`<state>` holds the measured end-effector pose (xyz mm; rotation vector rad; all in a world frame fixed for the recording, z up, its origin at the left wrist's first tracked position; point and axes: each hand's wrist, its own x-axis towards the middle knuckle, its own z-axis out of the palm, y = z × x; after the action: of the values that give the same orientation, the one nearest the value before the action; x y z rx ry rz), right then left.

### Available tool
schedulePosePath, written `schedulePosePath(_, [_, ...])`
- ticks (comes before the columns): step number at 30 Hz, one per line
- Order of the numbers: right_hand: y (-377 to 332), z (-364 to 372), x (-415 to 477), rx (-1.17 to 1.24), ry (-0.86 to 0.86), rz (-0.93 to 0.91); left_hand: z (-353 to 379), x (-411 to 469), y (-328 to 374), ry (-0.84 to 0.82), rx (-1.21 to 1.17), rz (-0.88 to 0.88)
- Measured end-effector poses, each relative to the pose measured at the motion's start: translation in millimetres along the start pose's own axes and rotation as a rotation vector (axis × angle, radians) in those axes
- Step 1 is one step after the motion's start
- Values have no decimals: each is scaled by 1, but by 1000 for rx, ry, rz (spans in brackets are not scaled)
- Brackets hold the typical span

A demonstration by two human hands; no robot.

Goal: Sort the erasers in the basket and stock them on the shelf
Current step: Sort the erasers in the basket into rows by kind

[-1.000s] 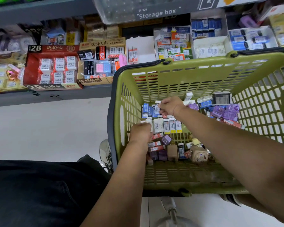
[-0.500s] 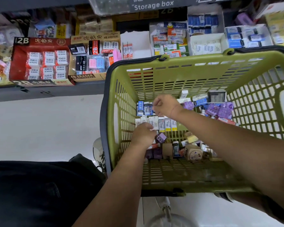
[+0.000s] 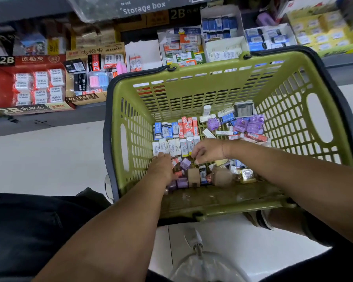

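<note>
Olive plastic basket [image 3: 202, 86] with a dark rim sits on pale floor [image 3: 45, 159], its far edge close against the front of the shelf [image 3: 49, 121]. Inside, the erasers [image 3: 183, 146] lie partly sorted. A blue row [image 3: 166, 130] and a red row [image 3: 189, 127] sit side by side toward the far wall, with a white row [image 3: 163, 146] just in front of them. Loose purple ones [image 3: 248, 125] are heaped toward the right wall, and a mixed pile [image 3: 194, 176] lies nearer the person. Between that pile and the near wall, a strip of slotted basket bottom shows.

Left hand [image 3: 161, 166] reaches down at the near left end of the white row, back up, its fingers hidden among the erasers; I cannot tell whether they grip one. Right hand [image 3: 208, 150] hovers over the mixed pile by the white row's right end, fingers curled downward with the tips bunched; whether they pinch anything is too small to tell.

On the shelf, a red box [image 3: 29, 84] of wrapped erasers stands left of the basket.
</note>
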<state>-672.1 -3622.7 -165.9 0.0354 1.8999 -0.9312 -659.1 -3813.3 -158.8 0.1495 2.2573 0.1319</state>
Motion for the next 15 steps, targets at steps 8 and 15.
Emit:
schedulePosePath(8, [-5,9,6,42,-11,42,-5,13,-4,-108,147,38])
schedulePosePath(15, [0,4,10,83,-28,68,-1,6,-6,-272,75,21])
